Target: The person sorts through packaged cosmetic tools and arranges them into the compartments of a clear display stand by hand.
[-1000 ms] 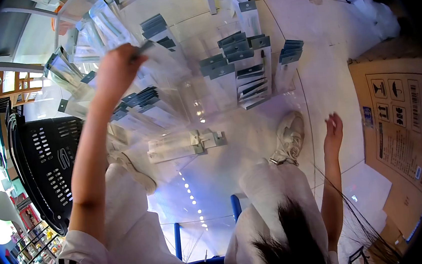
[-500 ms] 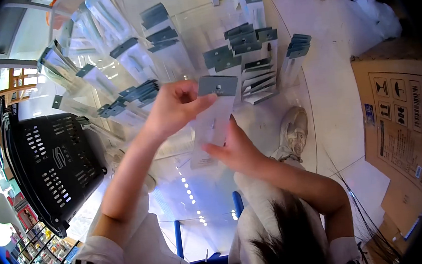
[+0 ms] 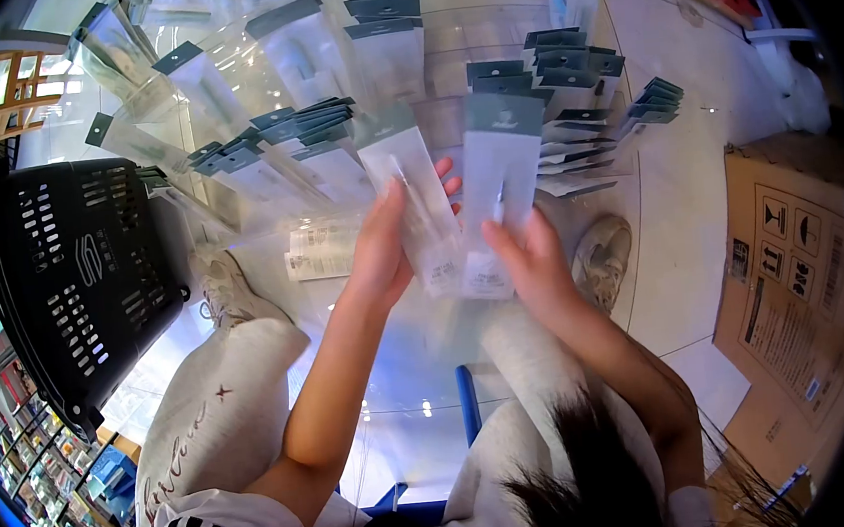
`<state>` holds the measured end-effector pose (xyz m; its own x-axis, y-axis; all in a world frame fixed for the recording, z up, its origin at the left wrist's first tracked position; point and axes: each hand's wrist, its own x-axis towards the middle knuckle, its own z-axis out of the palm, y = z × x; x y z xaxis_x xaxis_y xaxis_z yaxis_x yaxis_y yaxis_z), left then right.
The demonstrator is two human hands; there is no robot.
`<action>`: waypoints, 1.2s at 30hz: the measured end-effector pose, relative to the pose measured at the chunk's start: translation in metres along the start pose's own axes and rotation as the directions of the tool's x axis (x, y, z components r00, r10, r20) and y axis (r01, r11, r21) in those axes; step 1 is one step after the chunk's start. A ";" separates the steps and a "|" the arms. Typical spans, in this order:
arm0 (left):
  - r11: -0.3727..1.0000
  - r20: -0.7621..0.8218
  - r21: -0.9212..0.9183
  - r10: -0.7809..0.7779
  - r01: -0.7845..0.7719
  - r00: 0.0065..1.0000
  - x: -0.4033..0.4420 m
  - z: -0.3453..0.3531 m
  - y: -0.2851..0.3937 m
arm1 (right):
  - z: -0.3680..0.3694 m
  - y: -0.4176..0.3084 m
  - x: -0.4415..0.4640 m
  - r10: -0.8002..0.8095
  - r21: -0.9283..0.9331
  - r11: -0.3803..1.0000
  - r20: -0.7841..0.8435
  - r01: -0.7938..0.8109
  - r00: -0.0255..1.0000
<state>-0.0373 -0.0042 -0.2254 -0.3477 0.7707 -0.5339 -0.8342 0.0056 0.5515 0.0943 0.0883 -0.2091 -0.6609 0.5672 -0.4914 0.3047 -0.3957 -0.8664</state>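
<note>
My left hand (image 3: 380,247) is closed on a clear packet (image 3: 413,179) with a grey header card, its thumb lying on the front and fingertips showing behind. In my right hand (image 3: 534,264) is a second clear packet (image 3: 503,161), pinched near its lower part. A thin, pointed item shows through this packet, its kind too small to tell. Both packets stand side by side, header up, their lower ends overlapping. Beyond them on the floor are a bunch of similar packets (image 3: 304,123) to the left and stacked packets (image 3: 572,140) to the right.
A black perforated basket (image 3: 87,278) stands at the left. To the right is a cardboard box (image 3: 789,271). A clear-wrapped bundle with printed text (image 3: 319,250) lies beyond my left knee. More header-card packets (image 3: 388,51) cover the floor ahead. Blue stool legs (image 3: 469,405) show below.
Half a second ago both hands were at one visible packet, left at its header, right lower down. Now each hand holds its own packet, and the left grips lower. The view has shifted.
</note>
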 end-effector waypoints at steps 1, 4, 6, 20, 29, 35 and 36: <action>1.000 -0.067 -0.006 -0.002 0.002 0.998 0.000 0.000 -0.001 | -0.001 0.003 -0.001 -0.066 -0.098 0.993 0.051 0.071 0.997; 0.997 -0.197 0.071 0.032 -0.018 0.980 -0.001 0.002 -0.013 | 0.004 0.017 0.000 -0.188 -0.327 0.922 0.091 0.208 0.978; 0.963 -0.201 0.258 0.139 -0.084 0.970 -0.005 0.007 -0.023 | 0.009 0.026 -0.003 -0.225 -0.494 0.833 0.106 0.248 0.969; 0.319 0.163 0.713 0.791 -0.624 0.590 0.061 0.033 -0.043 | -0.043 0.018 -0.024 0.111 -0.768 0.609 0.327 0.196 0.938; 0.373 0.405 0.558 0.658 -0.742 0.635 0.095 0.021 -0.080 | -0.057 0.006 -0.031 0.204 -0.764 0.625 0.358 0.160 0.911; 0.438 0.277 0.698 0.566 -0.567 0.777 0.099 -0.002 -0.098 | -0.055 0.012 -0.032 0.119 -0.727 0.656 0.363 0.201 0.924; 0.518 0.238 0.633 0.577 -0.576 0.781 0.103 -0.002 -0.098 | -0.054 0.013 -0.032 0.114 -0.722 0.662 0.362 0.201 0.925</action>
<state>0.0074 0.0731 -0.3356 -0.6511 0.7571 0.0537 0.0386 -0.0377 0.9985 0.1559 0.1041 -0.2091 -0.8249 0.2185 -0.5213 0.5643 0.3733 -0.7364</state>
